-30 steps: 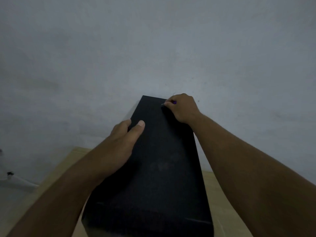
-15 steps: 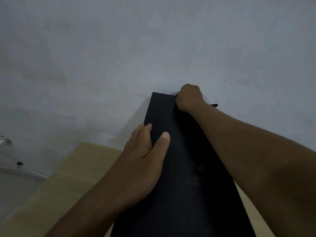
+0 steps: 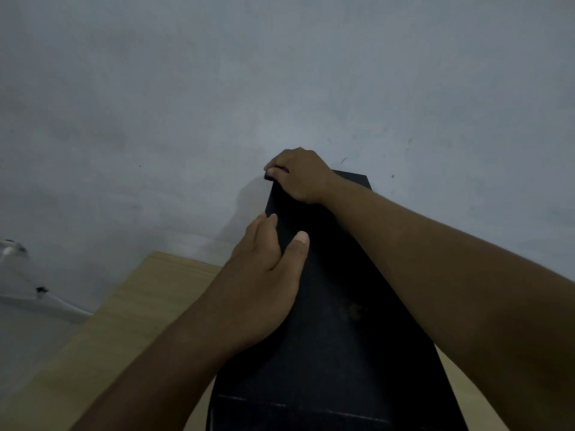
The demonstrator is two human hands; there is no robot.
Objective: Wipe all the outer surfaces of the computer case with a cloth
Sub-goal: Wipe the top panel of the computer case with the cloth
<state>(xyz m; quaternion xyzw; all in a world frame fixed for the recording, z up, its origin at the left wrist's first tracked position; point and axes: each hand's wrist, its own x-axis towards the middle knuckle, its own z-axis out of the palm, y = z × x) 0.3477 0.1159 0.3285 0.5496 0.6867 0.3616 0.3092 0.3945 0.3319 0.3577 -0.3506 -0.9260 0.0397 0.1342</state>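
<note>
Since 0.5 seconds ago, the right hand (image 3: 300, 175) has slid along the far edge of the computer case (image 3: 336, 353), from the far right corner of its top to the far left corner. Its grip is closed tight, fingers curled under. Only a thin purple sliver of cloth (image 3: 283, 169) shows at the fingertips, and the rest is hidden in the fist.

The left hand (image 3: 264, 269) is nearer, on the case's left edge. Its thumb lies flat on top and its fingers reach down the left side, clamping that edge.

The case is a tall black box standing on a pale wooden bench (image 3: 149, 306), with its far end close to a grey wall (image 3: 280, 88). Whether it touches the wall cannot be told. Faint dusty smudges mark the middle of the top panel. A white cable (image 3: 46, 297) runs along the wall at the left.

There are probably 3 risks:
- The fist sits right at the corner, so a further push could carry it off the edge and drop the cloth behind the case.
- With so little cloth exposed, bare skin may rub the panel and leave marks.
- In this dim light, the middle smudges could be missed.
</note>
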